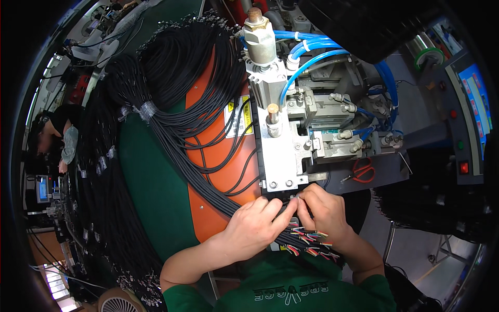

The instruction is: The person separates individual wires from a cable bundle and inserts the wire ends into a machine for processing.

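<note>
At the front end of a metal pneumatic press, the fingertips of both my hands meet, closed in a pinch. My left hand has its thumb and forefinger pressed together just below the press. My right hand pinches close beside it, its fingers curled. Whatever sits between the fingertips is too small and covered to make out. A thick bundle of black cables runs under my left hand. Its stripped ends, with red, yellow and white wires, stick out below my hands.
An orange panel and green mat lie left, with more black cable bundles. Blue air hoses curve over the press. Red-handled scissors lie to its right, near a control panel. Another person's arm shows far left.
</note>
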`<state>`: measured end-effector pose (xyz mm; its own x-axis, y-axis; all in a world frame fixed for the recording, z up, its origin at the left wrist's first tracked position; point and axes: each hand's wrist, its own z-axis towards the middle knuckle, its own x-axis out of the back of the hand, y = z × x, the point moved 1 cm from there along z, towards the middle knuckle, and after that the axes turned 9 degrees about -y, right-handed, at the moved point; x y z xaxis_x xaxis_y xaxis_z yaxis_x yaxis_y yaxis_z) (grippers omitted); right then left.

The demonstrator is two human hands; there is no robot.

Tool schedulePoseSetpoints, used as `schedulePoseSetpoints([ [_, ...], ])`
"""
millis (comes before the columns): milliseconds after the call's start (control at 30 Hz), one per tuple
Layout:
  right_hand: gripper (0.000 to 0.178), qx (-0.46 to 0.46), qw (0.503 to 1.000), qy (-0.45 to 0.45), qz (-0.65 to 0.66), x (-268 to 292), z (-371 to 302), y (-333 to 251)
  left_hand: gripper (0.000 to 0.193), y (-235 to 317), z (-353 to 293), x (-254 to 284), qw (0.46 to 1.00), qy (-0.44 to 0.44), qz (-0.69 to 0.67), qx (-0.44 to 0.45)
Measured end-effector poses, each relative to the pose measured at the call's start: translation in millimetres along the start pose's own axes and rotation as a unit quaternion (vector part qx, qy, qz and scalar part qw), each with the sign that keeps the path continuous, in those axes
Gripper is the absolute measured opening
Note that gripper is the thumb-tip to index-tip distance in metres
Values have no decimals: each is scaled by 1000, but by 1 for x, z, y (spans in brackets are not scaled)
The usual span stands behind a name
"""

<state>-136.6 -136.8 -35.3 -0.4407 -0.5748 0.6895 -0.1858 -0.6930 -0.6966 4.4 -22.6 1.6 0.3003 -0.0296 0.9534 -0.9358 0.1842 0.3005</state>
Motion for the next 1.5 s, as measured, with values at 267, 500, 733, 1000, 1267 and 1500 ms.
schedulePoseSetpoints([
  [267,9,24,999,14,-43,-1,-2,2,46,9,4,1,998,-30,58,-8],
  [500,6,34,997,-20,-62,2,0,3,43,11,10,3,994,-67,84,6],
  [733,5,6,998,38,52,-4,0,10,45,6,7,3,999,-22,12,42],
  [1000,10,-143,956,-18,255,-8,-9,19,43,-13,-22,0,992,42,-83,88],
  [1267,18,50,943,-42,327,-4,-4,0,35,-18,-17,0,983,88,-164,4],
  [1500,16,-48,887,-47,456,-8,-8,-2,29,-11,-14,-7,972,169,-161,-15],
])
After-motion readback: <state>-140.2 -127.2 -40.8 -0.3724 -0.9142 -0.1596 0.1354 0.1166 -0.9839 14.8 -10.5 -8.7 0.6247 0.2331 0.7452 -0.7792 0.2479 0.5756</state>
